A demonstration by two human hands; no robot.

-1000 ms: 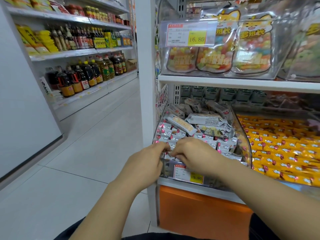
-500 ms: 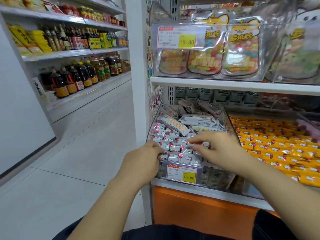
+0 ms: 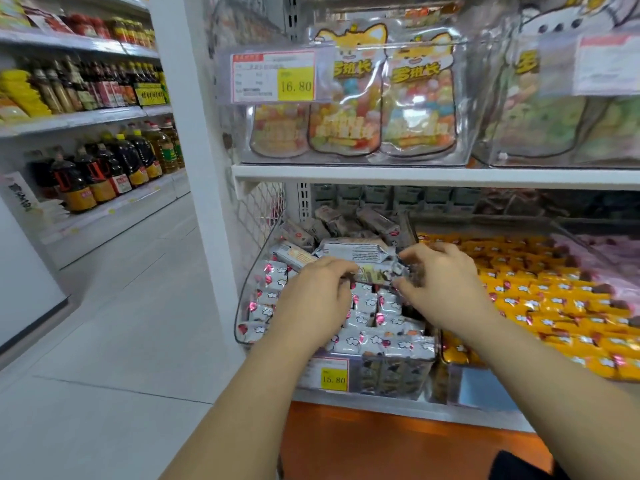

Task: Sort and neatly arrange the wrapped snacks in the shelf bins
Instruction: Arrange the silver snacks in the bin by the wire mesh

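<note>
the hands (image 3: 377, 289) hide the wrapped snacks (image 3: 367, 320) beneath.

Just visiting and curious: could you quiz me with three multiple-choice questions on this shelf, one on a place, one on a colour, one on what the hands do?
1. Where are the yellow wrapped snacks? A right of the silver wrapped snacks; B on the floor; C on the upper shelf.
2. What colour is the panel under the lower shelf? A green; B orange; C blue.
3. What do the hands do? A hang idle; B left hand and right hand pinch one long wrapped snack; C hold a bottle.
Answers: A, they lie just right of them; B, it shows orange; B, both grip its ends.
</note>
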